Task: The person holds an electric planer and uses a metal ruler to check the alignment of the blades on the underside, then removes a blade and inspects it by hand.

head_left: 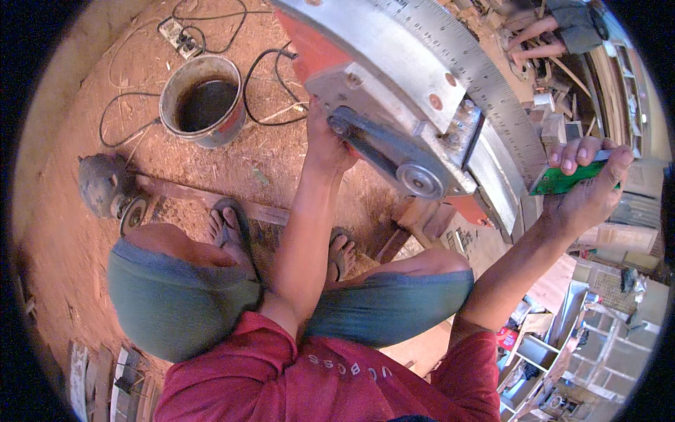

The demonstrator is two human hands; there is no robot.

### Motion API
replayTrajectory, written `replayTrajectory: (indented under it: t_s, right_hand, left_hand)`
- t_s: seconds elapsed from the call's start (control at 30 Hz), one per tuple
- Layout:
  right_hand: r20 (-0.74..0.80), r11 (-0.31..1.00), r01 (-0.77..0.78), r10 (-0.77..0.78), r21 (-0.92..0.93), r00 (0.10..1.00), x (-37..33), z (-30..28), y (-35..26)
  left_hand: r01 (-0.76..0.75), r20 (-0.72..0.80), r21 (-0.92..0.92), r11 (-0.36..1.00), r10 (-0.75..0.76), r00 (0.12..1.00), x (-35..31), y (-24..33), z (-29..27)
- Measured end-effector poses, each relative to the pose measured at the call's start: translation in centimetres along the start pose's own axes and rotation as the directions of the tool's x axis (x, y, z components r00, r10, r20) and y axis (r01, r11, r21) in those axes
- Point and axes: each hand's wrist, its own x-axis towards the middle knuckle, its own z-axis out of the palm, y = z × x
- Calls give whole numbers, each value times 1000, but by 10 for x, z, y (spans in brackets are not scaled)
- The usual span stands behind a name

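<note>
A jointer planer [394, 81] with long silver beds and a red-orange frame stands in front of me. On its near side are a black drive belt [373, 144] and a round pulley [420, 180]. My left hand [328, 141] is curled at the red frame beside the belt's upper end, its fingers mostly hidden behind the machine. A ruled metal blade [485, 74] runs along the bed's far edge to a green handle [566, 180], and together they look like a large try square. My right hand [590, 183] is closed round that handle.
A bucket [169, 105] of dark liquid stands on the sawdust-covered floor, near a power strip [176, 39] and loose black cables. An angle grinder [109, 186] lies left of my knees. At the right are a shelf unit [538, 352] and wood pieces. Another person's hands [517, 56] work at the far right.
</note>
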Motion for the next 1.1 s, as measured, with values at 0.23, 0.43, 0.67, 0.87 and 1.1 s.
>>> replayTrajectory:
  t_s: [0.23, 0.43, 0.67, 0.87, 1.1]
  right_hand:
    - [52, 997, -41, 38, 58, 998, 7, -12, 8]
    - [-3, 999, -47, 47, 21, 999, 9, -11, 13]
    - [76, 996, -48, 42, 79, 996, 14, -21, 14]
    - [91, 995, -44, 35, 93, 995, 12, -18, 13]
    - [125, 995, -30, 17, 100, 992, 12, -23, 15]
  left_hand:
    - [-77, -68, 235, 969, 96, 993, 2, 0, 10]
    - [-29, -40, 216, 976, 39, 998, -1, 6, 6]
    - [-26, -81, 102, 994, 34, 996, 1, 8, 20]
    - [-76, -116, 136, 988, 93, 989, 2, 9, 20]
    - [-62, -55, 239, 969, 78, 995, 2, 5, 3]
